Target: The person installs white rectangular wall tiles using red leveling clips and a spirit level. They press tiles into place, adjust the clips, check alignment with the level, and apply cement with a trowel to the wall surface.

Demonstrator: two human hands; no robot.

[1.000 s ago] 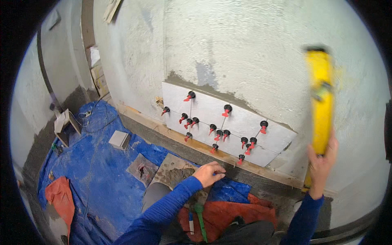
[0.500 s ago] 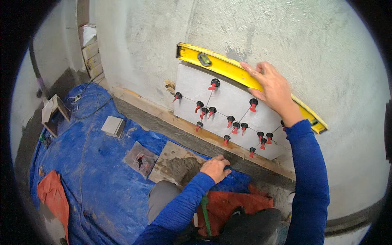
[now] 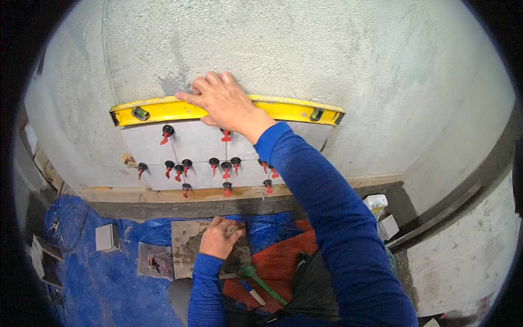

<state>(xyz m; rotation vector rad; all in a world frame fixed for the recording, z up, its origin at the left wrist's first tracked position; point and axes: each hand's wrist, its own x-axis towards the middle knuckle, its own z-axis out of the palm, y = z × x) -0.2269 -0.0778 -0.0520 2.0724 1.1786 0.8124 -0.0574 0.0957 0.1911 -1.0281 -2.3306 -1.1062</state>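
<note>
A long yellow spirit level [image 3: 294, 110] lies flat along the top edge of grey wall tiles [image 3: 143, 143]. My right hand [image 3: 220, 103] is closed on its middle, with fingertips over the upper edge toward the wall and the thumb in front. Black-and-red tile levelling clips [image 3: 226, 170] stick out of the joints; my right arm covers the tiles' right part. Lower down, my left hand [image 3: 217, 240] hangs over a mortar-smeared board [image 3: 185, 240]. Its fingers are loosely bent, the thumb stands apart, and nothing shows in it.
A blue tarp [image 3: 103, 283] covers the floor, with a grey box-shaped block [image 3: 106, 238] and a clear plastic bag [image 3: 154, 260] on it. Near my knees are an orange cloth [image 3: 272, 253] and a green-handled tool [image 3: 264, 283]. A wooden strip [image 3: 114, 195] runs below the tiles.
The view has swung right, so the tiles and spirit level sit further left and look nearly horizontal. My left hand has drawn back from the board's right edge to above it.
</note>
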